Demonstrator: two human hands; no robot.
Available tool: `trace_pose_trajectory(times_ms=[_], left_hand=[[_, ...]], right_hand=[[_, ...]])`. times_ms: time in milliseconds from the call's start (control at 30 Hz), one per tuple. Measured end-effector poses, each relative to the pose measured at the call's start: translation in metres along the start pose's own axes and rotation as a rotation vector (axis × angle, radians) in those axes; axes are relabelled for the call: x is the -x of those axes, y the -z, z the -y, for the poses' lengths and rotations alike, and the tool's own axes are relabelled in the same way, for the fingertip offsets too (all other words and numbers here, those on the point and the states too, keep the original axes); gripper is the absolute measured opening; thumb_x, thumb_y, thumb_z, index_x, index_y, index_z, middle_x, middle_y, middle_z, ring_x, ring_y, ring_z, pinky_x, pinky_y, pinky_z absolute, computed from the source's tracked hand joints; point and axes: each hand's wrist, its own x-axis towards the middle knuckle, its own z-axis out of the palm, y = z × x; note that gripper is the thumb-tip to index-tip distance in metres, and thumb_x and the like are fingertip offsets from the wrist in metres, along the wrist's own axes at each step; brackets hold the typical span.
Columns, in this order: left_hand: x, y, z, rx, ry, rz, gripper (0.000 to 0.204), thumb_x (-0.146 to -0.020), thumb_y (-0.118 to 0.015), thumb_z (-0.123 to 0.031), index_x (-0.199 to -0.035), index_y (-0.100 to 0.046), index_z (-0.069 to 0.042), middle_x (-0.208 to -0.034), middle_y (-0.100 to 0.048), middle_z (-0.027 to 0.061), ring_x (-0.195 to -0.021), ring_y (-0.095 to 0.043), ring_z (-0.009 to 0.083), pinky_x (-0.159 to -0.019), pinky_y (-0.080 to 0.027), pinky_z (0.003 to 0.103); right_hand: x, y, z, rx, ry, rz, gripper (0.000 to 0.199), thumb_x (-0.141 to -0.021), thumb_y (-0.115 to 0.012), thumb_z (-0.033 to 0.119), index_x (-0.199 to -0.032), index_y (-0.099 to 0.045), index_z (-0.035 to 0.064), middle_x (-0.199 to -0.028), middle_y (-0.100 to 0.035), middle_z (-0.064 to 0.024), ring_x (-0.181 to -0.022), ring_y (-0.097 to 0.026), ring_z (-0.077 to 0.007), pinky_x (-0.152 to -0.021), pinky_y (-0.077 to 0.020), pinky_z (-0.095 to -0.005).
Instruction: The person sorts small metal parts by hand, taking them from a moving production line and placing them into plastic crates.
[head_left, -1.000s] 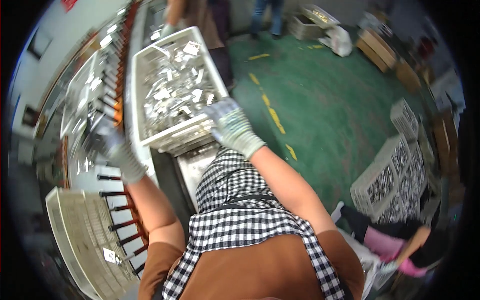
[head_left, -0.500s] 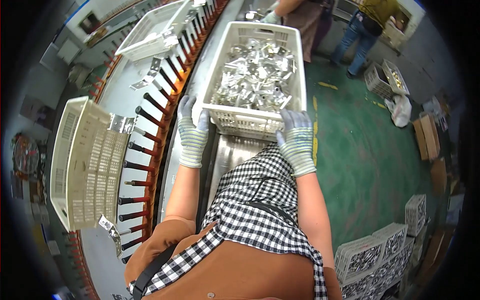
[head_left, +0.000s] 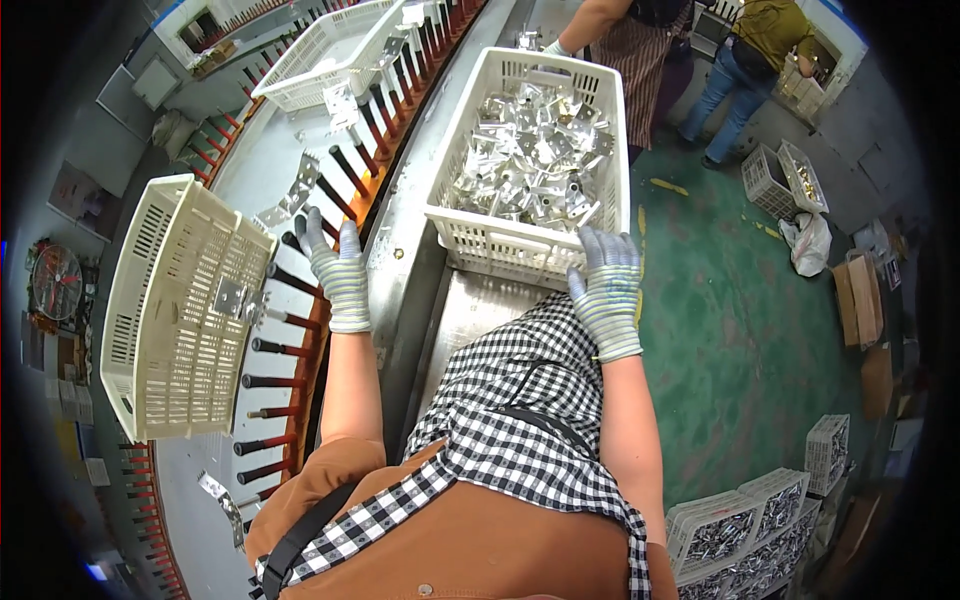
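Note:
A white plastic crate (head_left: 505,238) full of shiny metal brackets (head_left: 540,150) stands ahead of me. My right hand (head_left: 607,292), in a striped knit glove, lies at its near right corner, fingers stretched along the rim and thumb apart. My left hand (head_left: 338,268), gloved alike, is open and holds nothing. It hovers at a row of red pegs with black sleeves (head_left: 285,383), close to one black-sleeved peg. Bent metal brackets sit on some pegs, one bracket (head_left: 290,192) just beyond my left hand and another bracket (head_left: 236,300) beside the left crate.
Another white crate (head_left: 180,320) stands left of the pegs, and a crate (head_left: 335,60) lies farther along. Two people (head_left: 635,60) work at the back. Crates of metal parts (head_left: 745,525) are stacked at lower right. Cardboard (head_left: 860,295) and a white bag (head_left: 806,243) lie on the green floor.
My left hand has left the full crate's near left corner and moved left to the pegs. The right stays at the crate. The pegged brackets have shifted toward me past the left crate.

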Motion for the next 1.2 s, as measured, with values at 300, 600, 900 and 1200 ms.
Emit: trace_pose_trajectory(times_ms=[300,600,900,1200], left_hand=[[-0.014,0.029,0.006,-0.259,0.061,0.003,0.057,-0.082,-0.064,-0.029,-0.126,-0.05,0.004,-0.127,-0.047,0.0263,-0.113,-0.046,0.0376,-0.097,-0.035,0.043],[-0.012,0.044,-0.049,0.015,-0.446,-0.235,0.046,-0.083,-0.054,0.0,-0.128,-0.043,0.0,-0.128,-0.045,0.0146,-0.115,-0.049,0.0251,-0.099,-0.041,0.038],[0.012,0.001,-0.074,0.253,-0.276,0.076,0.061,-0.081,-0.061,-0.002,-0.134,-0.033,0.006,-0.135,-0.04,0.0207,-0.126,-0.04,0.0288,-0.106,-0.029,0.036],[0.007,-0.015,-0.027,-0.068,-0.17,0.12,0.06,-0.082,-0.066,-0.027,-0.126,-0.045,0.008,-0.121,-0.048,0.0296,-0.113,-0.046,0.0421,-0.098,-0.036,0.044]], right_hand=[[0.0,0.002,-0.001,-0.025,0.003,0.006,0.059,-0.066,-0.067,0.013,-0.121,-0.049,0.0064,-0.115,-0.052,-0.0135,-0.111,-0.046,-0.0314,-0.105,-0.0294,-0.0479],[0.0,0.001,-0.003,-0.028,0.02,-0.011,0.06,-0.066,-0.067,0.013,-0.122,-0.048,0.0066,-0.116,-0.052,-0.0129,-0.111,-0.046,-0.0307,-0.105,-0.0295,-0.0476],[0.0,0.003,0.0,-0.015,0.007,0.008,0.06,-0.066,-0.067,0.014,-0.122,-0.048,0.0068,-0.116,-0.052,-0.0129,-0.112,-0.046,-0.0306,-0.105,-0.029,-0.0478],[0.0,0.002,-0.001,-0.012,0.005,-0.008,0.059,-0.066,-0.067,0.014,-0.122,-0.049,0.0064,-0.116,-0.052,-0.0129,-0.112,-0.046,-0.0306,-0.106,-0.0289,-0.0479]])
